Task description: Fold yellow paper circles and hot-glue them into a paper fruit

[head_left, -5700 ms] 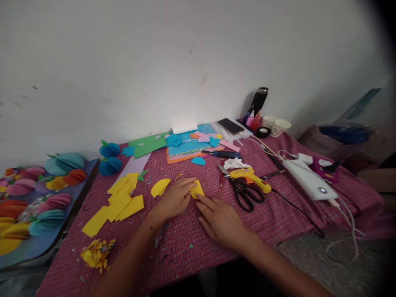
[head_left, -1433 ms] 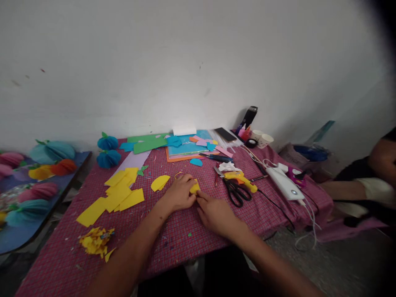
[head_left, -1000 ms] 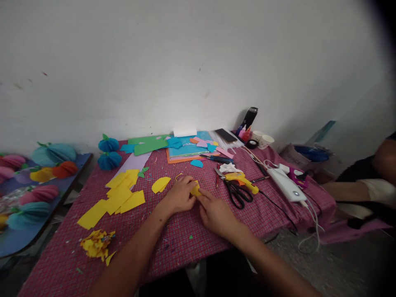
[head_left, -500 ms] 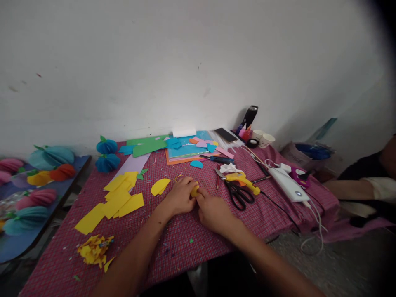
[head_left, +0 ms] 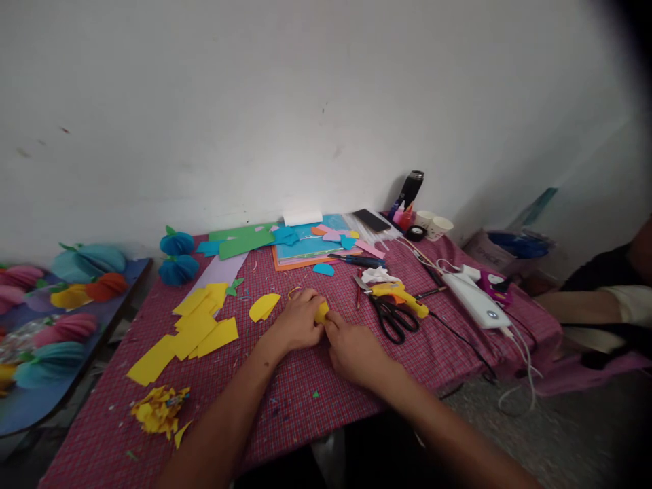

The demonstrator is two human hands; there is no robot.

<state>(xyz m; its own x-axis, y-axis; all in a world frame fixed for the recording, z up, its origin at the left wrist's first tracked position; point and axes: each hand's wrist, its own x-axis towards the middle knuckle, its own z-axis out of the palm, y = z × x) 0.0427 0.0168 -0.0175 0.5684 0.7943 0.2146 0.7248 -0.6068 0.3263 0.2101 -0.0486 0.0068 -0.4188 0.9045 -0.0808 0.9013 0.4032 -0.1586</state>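
Observation:
Between my two hands, over the middle of the table, is a small piece of yellow paper point(head_left: 321, 312), mostly covered by fingers. My left hand point(head_left: 301, 319) closes on its left side, and my right hand point(head_left: 356, 348) pinches its right edge with the fingertips. Left of the hands lie yellow half-circle papers point(head_left: 264, 308). Further left, yellow paper rectangles point(head_left: 196, 331) overlap in a loose pile. Black-handled scissors point(head_left: 393, 319) rest to the right, beside a yellow glue gun point(head_left: 402, 297).
A crumpled yellow paper heap point(head_left: 160, 411) sits front left. Blue paper pumpkins point(head_left: 178, 269) stand at the back left; more lie on a blue table point(head_left: 125, 288). A white power bank point(head_left: 476, 302), cables, paper cups point(head_left: 439, 228) and a black bottle point(head_left: 411, 190) are at right. Another person's arm point(head_left: 575, 316) shows far right.
My hands stay almost in place around the yellow paper, with only slight finger movement. The whole view has shifted a little.

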